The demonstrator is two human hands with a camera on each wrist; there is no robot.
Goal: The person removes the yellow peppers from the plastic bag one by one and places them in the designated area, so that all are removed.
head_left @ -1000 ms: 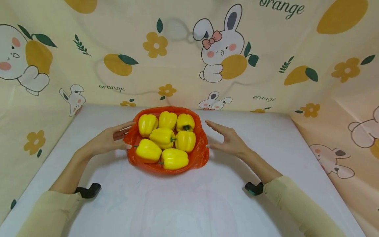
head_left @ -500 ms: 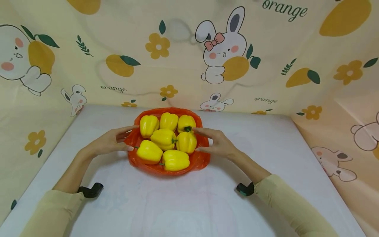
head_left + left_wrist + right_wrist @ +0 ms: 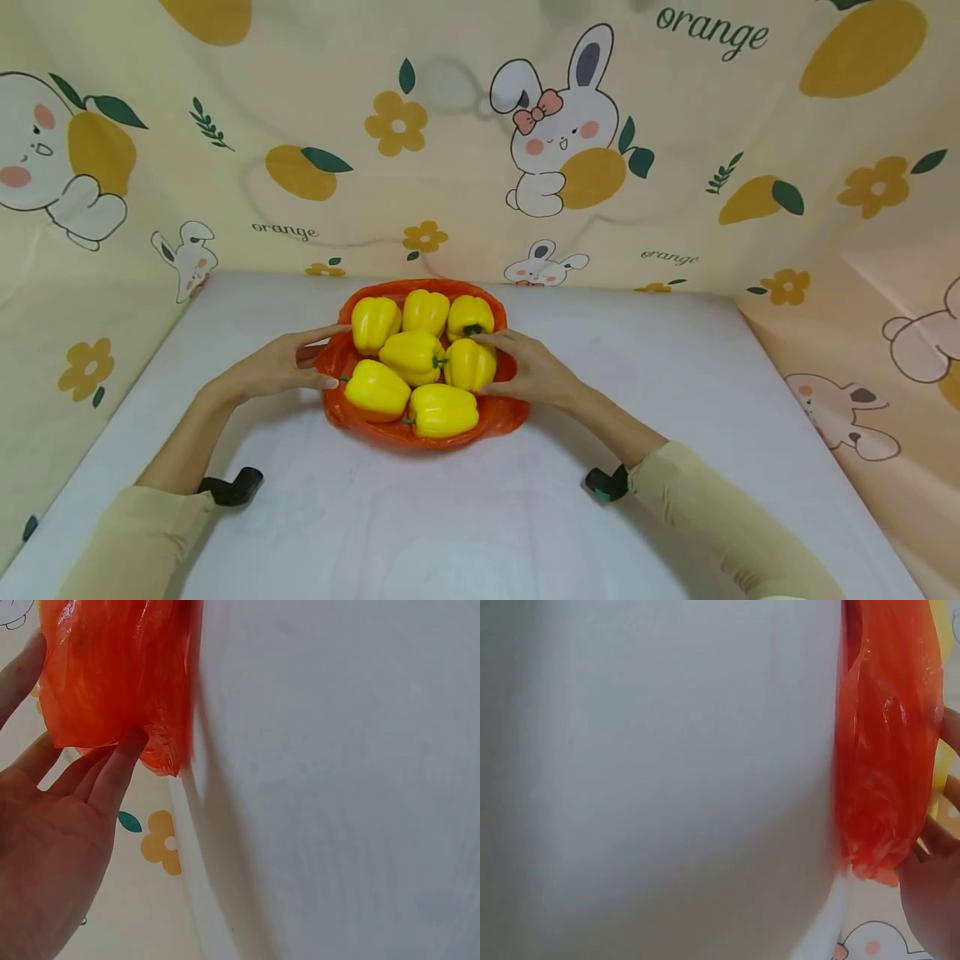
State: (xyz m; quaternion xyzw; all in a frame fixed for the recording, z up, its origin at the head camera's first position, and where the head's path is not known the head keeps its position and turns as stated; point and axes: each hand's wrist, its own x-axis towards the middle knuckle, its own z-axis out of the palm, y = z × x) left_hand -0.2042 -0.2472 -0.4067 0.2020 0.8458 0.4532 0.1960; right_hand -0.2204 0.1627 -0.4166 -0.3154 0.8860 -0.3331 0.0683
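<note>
Several yellow bell peppers point(image 3: 411, 357) lie in an open red plastic bag point(image 3: 352, 415), its rim spread around them. My left hand point(image 3: 273, 364) is at the bag's left edge, thumb and fingers apart; in the left wrist view, fingers of the left hand point(image 3: 56, 832) touch the red bag point(image 3: 112, 682). Reaching over the right rim, my right hand point(image 3: 532, 371) has its fingers above and its thumb beside the right middle pepper point(image 3: 470, 365); firm contact is unclear. The red bag point(image 3: 889, 742) partly hides the right hand point(image 3: 934, 892) in the right wrist view.
The bag rests on a white table point(image 3: 465, 517), towards its back. Behind and at the sides hangs a cream cloth point(image 3: 465, 183) printed with rabbits, fruit and flowers. Black devices point(image 3: 236, 487) are at both wrists.
My right hand has moved left from outside the bag over its right rim to a pepper. My left hand has shifted only slightly; the peppers keep their arrangement.
</note>
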